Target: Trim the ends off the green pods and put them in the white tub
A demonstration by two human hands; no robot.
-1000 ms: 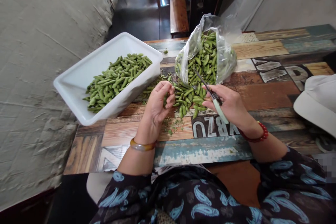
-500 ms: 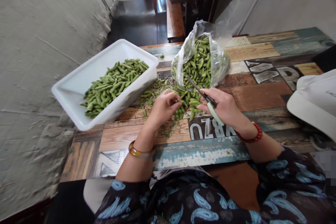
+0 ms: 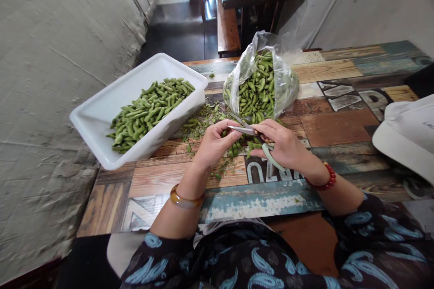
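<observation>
Above the near middle of the patchwork-patterned table point(image 3: 162, 178), both hands work close together, in front of the clear plastic bag point(image 3: 286, 83). Right hand point(image 3: 269, 137): grasps the scissors point(image 3: 269, 156) by the pale green handles, fingers wrapped about them; blades parted and directed toward the left hand point(image 3: 227, 132). Left hand: thumb and forefinger drawn together in a pinch on a green pod point(image 3: 224, 133), mostly hidden by the fingers; remaining fingers curled. The lower blade overlaps the left fingertips in view; actual contact with skin or pod cannot be told. Bag lies with its mouth toward the person, packed with green pods point(image 3: 259, 86); loose pods point(image 3: 233, 150) lie on the table below and behind the hands. Small green scraps point(image 3: 203, 119) are scattered between the bag and the white tub point(image 3: 86, 115), with more beside the left wrist. Tub stands at the left, set askew, holding a heap of pods point(image 3: 145, 113). At the right edge: a white cap point(image 3: 403, 131). An amber-coloured bangle point(image 3: 186, 200) is on the left wrist, a red beaded bracelet point(image 3: 329, 178) on the right.
</observation>
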